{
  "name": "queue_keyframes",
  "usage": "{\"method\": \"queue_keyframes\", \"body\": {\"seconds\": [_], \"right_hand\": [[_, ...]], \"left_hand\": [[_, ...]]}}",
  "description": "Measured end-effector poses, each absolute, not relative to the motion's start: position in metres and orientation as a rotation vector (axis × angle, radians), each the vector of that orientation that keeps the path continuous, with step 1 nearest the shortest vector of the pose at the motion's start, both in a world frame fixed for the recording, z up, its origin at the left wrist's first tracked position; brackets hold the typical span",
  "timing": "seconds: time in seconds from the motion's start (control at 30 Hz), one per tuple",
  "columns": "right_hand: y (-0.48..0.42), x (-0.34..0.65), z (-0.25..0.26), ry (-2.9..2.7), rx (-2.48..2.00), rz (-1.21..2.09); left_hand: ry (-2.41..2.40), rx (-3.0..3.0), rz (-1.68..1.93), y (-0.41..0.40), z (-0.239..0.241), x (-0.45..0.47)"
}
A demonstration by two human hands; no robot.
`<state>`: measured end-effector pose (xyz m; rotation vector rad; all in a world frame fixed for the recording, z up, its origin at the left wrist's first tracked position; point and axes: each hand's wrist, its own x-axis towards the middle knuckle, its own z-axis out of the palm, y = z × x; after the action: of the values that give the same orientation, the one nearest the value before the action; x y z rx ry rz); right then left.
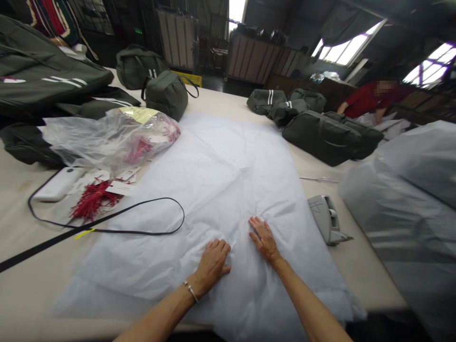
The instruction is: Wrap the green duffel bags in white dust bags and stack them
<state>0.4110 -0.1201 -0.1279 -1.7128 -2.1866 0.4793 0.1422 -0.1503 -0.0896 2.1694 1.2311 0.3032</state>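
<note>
A big sheet of thin white tissue paper lies spread and wrinkled over the beige table. My left hand rests on it near the front edge, fingers curled and bunching the paper a little. My right hand lies flat on the paper just to the right, fingers stretched out. Neither hand lifts anything.
To the left are a clear plastic bag of red tassels, loose red tassels with tags, a white power bank and a black strap. Dark green bags sit behind. A grey tool lies right. A person in red works far right.
</note>
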Motion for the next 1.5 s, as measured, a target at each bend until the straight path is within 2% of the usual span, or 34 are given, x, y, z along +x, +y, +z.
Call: {"method": "queue_keyframes", "body": {"seconds": [0.3, 0.53, 0.7, 0.83, 0.93, 1.03, 1.17, 1.37, 1.5], "right_hand": [[-0.126, 0.402, -0.132, -2.293, -1.702, 0.173], [-0.123, 0.397, -0.129, -2.346, -1.743, 0.218], [-0.121, 0.393, -0.125, -2.333, -1.800, 0.302], [-0.120, 0.394, -0.128, -2.334, -1.822, 0.351], [-0.120, 0.394, -0.128, -2.333, -1.815, 0.353], [-0.120, 0.394, -0.124, -2.307, -1.792, 0.342], [-0.117, 0.394, -0.117, -2.287, -1.786, 0.392], [-0.109, 0.394, -0.113, -2.237, -1.805, 0.344], [-0.100, 0.397, -0.114, -2.072, -1.834, 0.159]], "left_hand": [[1.412, 2.106, 0.356, -0.132, -0.085, 0.131], [1.304, 1.828, 0.732, -0.110, -0.036, 0.072], [1.046, 2.051, 0.511, -0.117, -0.006, 0.069], [0.969, 2.151, 0.168, -0.124, -0.029, 0.102], [0.967, 2.186, 0.047, -0.130, -0.059, 0.122], [0.905, 2.193, 0.104, -0.137, -0.074, 0.130], [1.039, 2.137, 0.185, -0.127, -0.060, 0.139], [1.190, 2.491, 0.540, -0.043, -0.030, 0.171], [1.352, 2.614, 0.425, 0.004, -0.043, 0.190]]}}
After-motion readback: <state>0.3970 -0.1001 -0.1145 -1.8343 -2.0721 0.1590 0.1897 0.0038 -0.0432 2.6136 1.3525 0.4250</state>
